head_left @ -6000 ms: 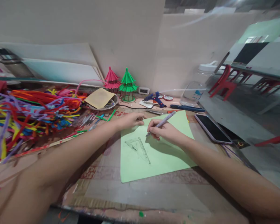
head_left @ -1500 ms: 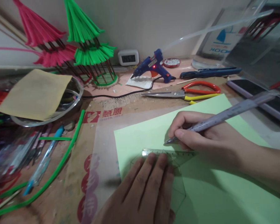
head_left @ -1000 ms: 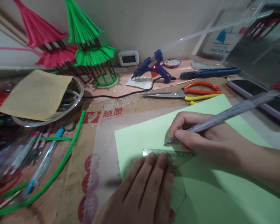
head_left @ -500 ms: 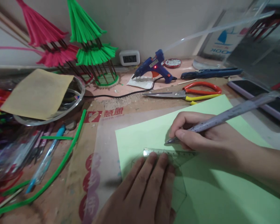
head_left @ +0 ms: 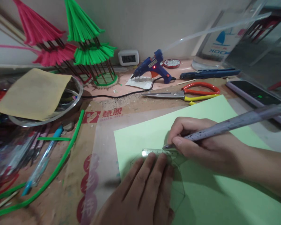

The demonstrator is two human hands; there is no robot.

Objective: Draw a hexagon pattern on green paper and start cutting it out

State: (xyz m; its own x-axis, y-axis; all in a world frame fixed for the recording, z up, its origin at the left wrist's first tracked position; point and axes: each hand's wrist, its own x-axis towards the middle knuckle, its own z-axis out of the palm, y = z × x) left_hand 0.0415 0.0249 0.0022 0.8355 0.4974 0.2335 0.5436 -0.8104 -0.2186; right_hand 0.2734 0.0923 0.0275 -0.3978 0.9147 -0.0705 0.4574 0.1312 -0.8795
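My left hand [head_left: 142,190] lies flat, fingers stretched out, pressing a clear ruler [head_left: 146,152] onto a sheet of light green paper [head_left: 135,136]. Thin drawn lines show on the paper around that hand, some of them covered by it. A grey patterned pen [head_left: 208,129] is pinched in my right hand [head_left: 196,143]. Its tip touches down at the ruler's upper edge, just beyond the left fingertips. The ruler's right part is hidden beneath my right hand.
Scissors [head_left: 180,94] and a blue glue gun [head_left: 152,66] with a lit red light lie behind the paper. A phone [head_left: 257,98] is at right. Pink and green towers [head_left: 91,53] stand at the back left, near a bowl [head_left: 78,103]. Green pipe cleaner [head_left: 67,153] curves along the left.
My right hand has lowered the pen, bringing its tip from above the ruler to the ruler's edge. My left hand stays on the ruler. A green spot now glows on the phone.
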